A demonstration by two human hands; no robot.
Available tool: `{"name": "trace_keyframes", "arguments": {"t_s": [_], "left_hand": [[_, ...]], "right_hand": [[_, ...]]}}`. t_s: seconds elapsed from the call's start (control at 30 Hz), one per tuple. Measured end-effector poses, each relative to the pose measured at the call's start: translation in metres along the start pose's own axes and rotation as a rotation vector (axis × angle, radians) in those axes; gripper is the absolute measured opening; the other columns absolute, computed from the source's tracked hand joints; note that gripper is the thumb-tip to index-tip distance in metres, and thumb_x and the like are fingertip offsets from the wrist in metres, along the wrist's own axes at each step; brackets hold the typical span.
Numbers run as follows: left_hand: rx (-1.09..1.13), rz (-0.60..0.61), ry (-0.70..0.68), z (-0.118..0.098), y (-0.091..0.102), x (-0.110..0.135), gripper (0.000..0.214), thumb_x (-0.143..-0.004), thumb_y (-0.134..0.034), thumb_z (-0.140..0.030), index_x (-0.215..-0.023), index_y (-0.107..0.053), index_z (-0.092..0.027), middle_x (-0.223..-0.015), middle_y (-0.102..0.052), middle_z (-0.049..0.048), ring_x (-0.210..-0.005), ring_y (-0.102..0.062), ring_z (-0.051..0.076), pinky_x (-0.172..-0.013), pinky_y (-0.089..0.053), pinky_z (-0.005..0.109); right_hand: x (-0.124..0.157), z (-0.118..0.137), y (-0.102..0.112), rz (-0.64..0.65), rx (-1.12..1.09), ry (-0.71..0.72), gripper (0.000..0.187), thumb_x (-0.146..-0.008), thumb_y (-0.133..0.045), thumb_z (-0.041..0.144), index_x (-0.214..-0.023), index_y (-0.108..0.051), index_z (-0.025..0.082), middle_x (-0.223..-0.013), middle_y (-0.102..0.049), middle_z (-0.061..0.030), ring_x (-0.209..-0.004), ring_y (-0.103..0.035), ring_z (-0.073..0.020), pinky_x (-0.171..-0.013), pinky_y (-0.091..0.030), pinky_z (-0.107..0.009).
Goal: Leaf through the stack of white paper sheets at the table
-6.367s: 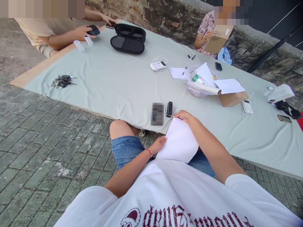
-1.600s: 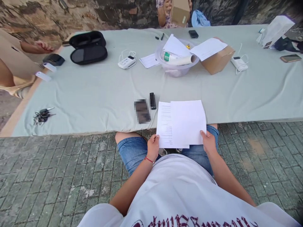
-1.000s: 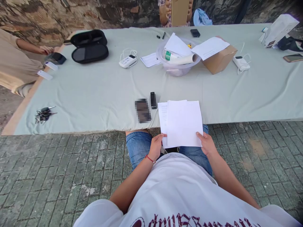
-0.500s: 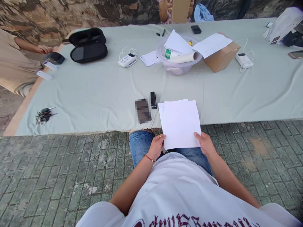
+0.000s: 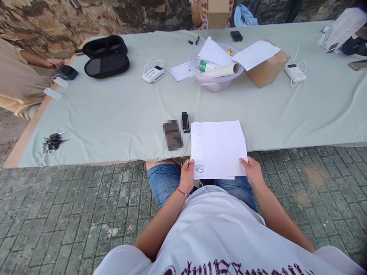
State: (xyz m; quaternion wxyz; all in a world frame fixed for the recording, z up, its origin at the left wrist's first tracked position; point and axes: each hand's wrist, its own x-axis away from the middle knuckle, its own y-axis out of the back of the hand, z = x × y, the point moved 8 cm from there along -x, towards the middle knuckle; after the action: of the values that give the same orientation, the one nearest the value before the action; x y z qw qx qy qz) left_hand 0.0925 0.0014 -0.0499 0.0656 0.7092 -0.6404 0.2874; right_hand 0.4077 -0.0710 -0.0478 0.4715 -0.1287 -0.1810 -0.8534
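Observation:
I hold a small stack of white paper sheets (image 5: 219, 149) over my lap, at the near edge of the cloth-covered table (image 5: 120, 110). My left hand (image 5: 187, 176) pinches the lower left corner of the bottom sheet, which carries print and a round stamp. Gripping the lower right corner of the blank top sheet is my right hand (image 5: 252, 172). The top sheet sits shifted to the right, so a printed strip of the lower sheet shows. Just left of the papers lie a black stick-shaped device (image 5: 185, 122) and a blurred dark item (image 5: 172, 135).
On the table are a bunch of keys (image 5: 53, 140), an open black case (image 5: 105, 57), a white device with a cable (image 5: 154, 72), a clear bowl (image 5: 215, 82) with papers and a bottle, and a cardboard box (image 5: 266, 68). One person sits at the left end, another across.
Half a second ago the sheets were nearly squared together. Now the top sheet has slid right and the stack sits lower, showing the printed, stamped strip of the bottom sheet.

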Motion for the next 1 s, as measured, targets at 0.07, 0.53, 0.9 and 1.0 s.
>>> {"name": "trace_keyframes", "arguments": {"t_s": [0.07,0.53,0.9,1.0], "left_hand": [[-0.072,-0.035,-0.072,-0.007,0.003,0.001,0.036,-0.076,-0.073,-0.047,-0.083,-0.049,-0.021,-0.068,-0.057,-0.0046,-0.061,-0.054,0.01,-0.06,-0.043,0.023],[-0.133,0.065,0.09,0.004,-0.007,0.003,0.034,-0.074,-0.068,-0.049,-0.075,-0.07,-0.015,-0.07,-0.065,0.002,-0.066,-0.055,0.014,-0.063,-0.043,0.026],[-0.12,-0.044,0.044,0.004,0.002,-0.004,0.05,-0.057,-0.087,-0.042,-0.063,-0.043,-0.019,-0.057,-0.049,-0.0077,-0.054,-0.043,0.008,-0.055,-0.035,0.021],[-0.054,0.016,0.039,0.001,-0.005,-0.002,0.043,-0.066,-0.08,-0.047,-0.067,-0.048,-0.019,-0.062,-0.05,-0.0063,-0.059,-0.044,0.009,-0.058,-0.037,0.021]], "right_hand": [[-0.004,-0.001,0.016,-0.071,-0.138,-0.042,0.035,-0.072,-0.076,0.041,-0.098,-0.074,0.019,-0.087,-0.076,-0.002,-0.076,-0.069,-0.0199,-0.067,-0.056,-0.03],[0.013,0.009,-0.028,0.151,-0.299,-0.144,0.039,-0.07,-0.081,0.042,-0.102,-0.073,0.021,-0.097,-0.077,-0.0033,-0.084,-0.072,-0.0216,-0.076,-0.058,-0.033],[0.006,0.0,-0.02,0.112,-0.046,-0.063,0.04,-0.071,-0.075,0.053,-0.091,-0.072,0.019,-0.086,-0.074,-0.0026,-0.073,-0.065,-0.019,-0.064,-0.052,-0.029],[0.001,0.001,-0.009,0.066,0.087,-0.006,0.039,-0.074,-0.071,0.054,-0.09,-0.072,0.018,-0.08,-0.072,-0.0014,-0.069,-0.061,-0.0175,-0.061,-0.048,-0.027]]}}
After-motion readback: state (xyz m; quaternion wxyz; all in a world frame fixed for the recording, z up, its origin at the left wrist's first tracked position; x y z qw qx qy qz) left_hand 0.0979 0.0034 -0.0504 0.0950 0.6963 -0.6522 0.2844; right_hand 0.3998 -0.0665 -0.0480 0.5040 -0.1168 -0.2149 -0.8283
